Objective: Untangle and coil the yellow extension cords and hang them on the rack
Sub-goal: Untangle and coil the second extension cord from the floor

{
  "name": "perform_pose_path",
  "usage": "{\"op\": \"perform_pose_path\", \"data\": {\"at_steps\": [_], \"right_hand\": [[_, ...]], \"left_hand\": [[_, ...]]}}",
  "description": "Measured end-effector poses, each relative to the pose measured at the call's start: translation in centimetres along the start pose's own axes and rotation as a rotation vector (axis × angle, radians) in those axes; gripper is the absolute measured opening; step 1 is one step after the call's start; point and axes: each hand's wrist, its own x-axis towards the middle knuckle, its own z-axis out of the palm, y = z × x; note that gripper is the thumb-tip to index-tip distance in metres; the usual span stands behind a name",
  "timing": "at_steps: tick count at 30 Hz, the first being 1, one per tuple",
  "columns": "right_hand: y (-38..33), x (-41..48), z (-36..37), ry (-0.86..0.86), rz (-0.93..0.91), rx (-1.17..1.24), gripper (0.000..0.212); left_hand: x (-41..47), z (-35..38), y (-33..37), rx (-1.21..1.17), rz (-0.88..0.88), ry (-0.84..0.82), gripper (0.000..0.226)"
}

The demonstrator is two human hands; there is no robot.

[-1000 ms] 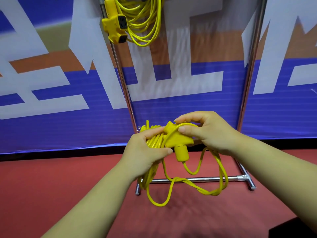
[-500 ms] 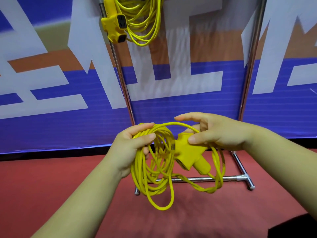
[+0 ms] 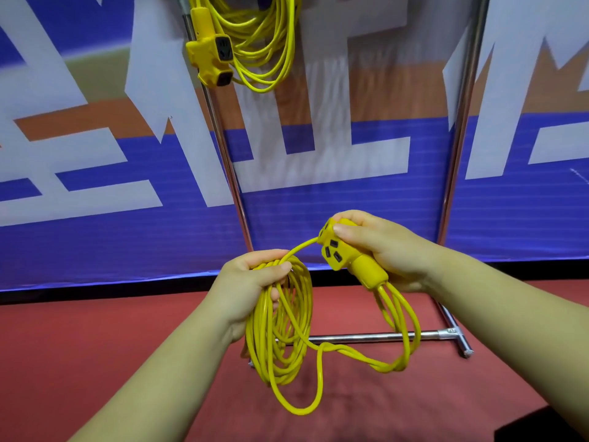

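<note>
I had L hand [image 3: 251, 282] gripping coiled cord [image 3: 280, 330] at top, R hand [image 3: 382, 250] clutching socket end [image 3: 341, 250] just beside it; I reckoned loose tail [image 3: 382, 365] below R hand needed wrapping evenly w/o kinks before rack [image 3: 360, 338] behind.

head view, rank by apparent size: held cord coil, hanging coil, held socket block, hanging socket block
1. Held yellow cord coil, in the left hand.
2. Hanging yellow cord coil on the steel rack, top cropped.
3. Tie: yellow plastic socket block in the right hand and hanging socket block look alike.
</note>
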Motion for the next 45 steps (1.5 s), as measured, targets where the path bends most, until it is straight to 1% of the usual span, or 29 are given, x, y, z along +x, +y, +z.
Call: {"op": "perform_pose_path", "data": {"at_steps": [1,3,6,8,10,14,17,20,24,27,32,34,36,38,39,41,42,45], "right_hand": [[-0.1,-0.1,0.0,-0.027,-0.016,0.005,0.033],[-0.1,-0.1,-0.1,-0.047,-0.04,0.011,0.044],[-0.1,-0.1,-0.3,-0.023,-0.05,-0.101,0.046],[0.2,0.1,-0.4,0.084,-0.059,-0.169,0.045],[0.4,0.2,-0.6,0.198,-0.07,-0.206,0.039],[-0.3,0.1,-1.2,0.299,-0.143,-0.23,0.026],[-1.0,0.4,-2.0,0.525,-0.209,-0.182,0.026],[-0.5,1.0,-3.5,0.753,-0.164,-0.125,0.038],[1.4,1.6,-5.1,0.902,-0.077,-0.121,0.038],[2.2,1.7,-5.9,0.955,-0.005,-0.147,0.038],[2.8,1.7,-6.5,0.948,0.032,-0.294,0.039],[2.9,1.7,-6.5,0.93,0.033,-0.354,0.038],[3.1,1.8,-6.6,0.876,0.033,-0.405,0.035],[3.1,1.9,-6.6,0.752,0.049,-0.423,0.031],[3.0,1.7,-6.5,0.669,0.076,-0.47,0.034],[2.6,1.1,-5.9,0.495,0.121,-0.653,0.041],[2.3,0.7,-5.3,0.417,0.119,-0.734,0.039],[2.4,-0.4,-3.1,0.25,0.072,-0.863,0.019]], "left_hand": [[0.0,0.0,0.0,-0.005,-0.002,0.005,0.022],[-0.1,-0.1,0.1,-0.009,-0.001,0.011,0.022],[-0.1,-0.1,0.2,0.016,0.018,0.016,0.024],[-0.1,-0.1,0.2,0.032,0.033,0.025,0.024],[0.0,-0.1,0.2,0.037,0.049,0.038,0.023],[0.7,-0.7,-0.3,-0.015,0.05,0.145,0.021],[1.6,-1.7,-1.1,-0.014,0.038,0.256,0.022],[2.2,-2.6,-1.7,0.021,0.039,0.338,0.02],[2.2,-3.5,-1.7,0.065,0.069,0.359,0.02],[1.9,-3.4,-1.1,0.1,0.109,0.295,0.021],[0.4,-2.1,0.4,0.189,0.204,0.168,0.018],[0.0,-1.7,0.8,0.209,0.233,0.141,0.018],[-0.2,-1.4,1.1,0.207,0.244,0.126,0.019],[-0.3,-1.2,1.3,0.196,0.245,0.115,0.019],[-0.4,-1.1,1.4,0.191,0.246,0.11,0.019],[-0.5,-1.0,1.4,0.184,0.244,0.102,0.019],[-0.5,-1.0,1.4,0.181,0.244,0.1,0.018],[-0.4,-0.9,1.5,0.184,0.258,0.1,0.018]]}}
